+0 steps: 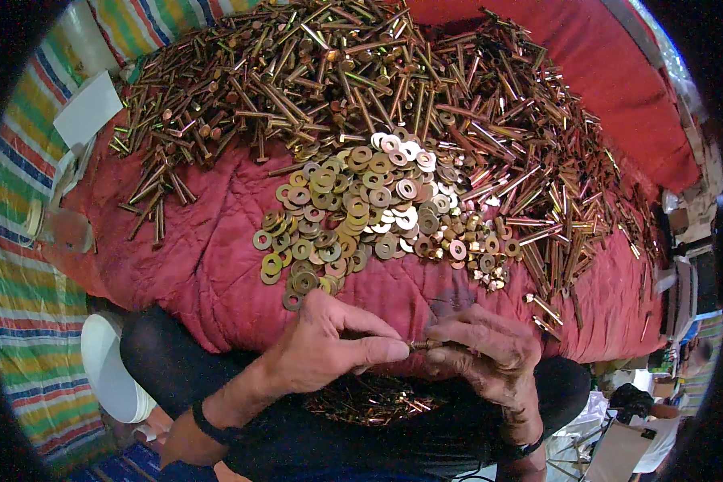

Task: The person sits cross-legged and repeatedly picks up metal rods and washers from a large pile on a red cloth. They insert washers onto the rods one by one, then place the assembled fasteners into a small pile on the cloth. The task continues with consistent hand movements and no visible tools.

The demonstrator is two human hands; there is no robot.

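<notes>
A small threaded bolt (419, 345) lies level between my two hands, just above my lap. My left hand (329, 344) is closed, thumb and forefinger pinching at the bolt's left end; whether a nut or washer sits there is hidden by the fingertips. The fingers of my right hand (490, 353) are closed around the other end, which they cover. Beyond my hands, a loose heap of brassy flat washers (321, 209) rests on a red quilted cloth (209, 249). Small nuts (490, 269) are scattered at its right. A wide pile of long bolts (297, 88) stretches behind.
More bolts (377, 402) gather in my lap, below my hands. A white bucket (112, 369) is by my left knee, and a clear jar (71, 229) lies at the cloth's left edge. Striped sheeting (24, 289) borders the left side. Mixed clutter (635, 426) occupies the lower right.
</notes>
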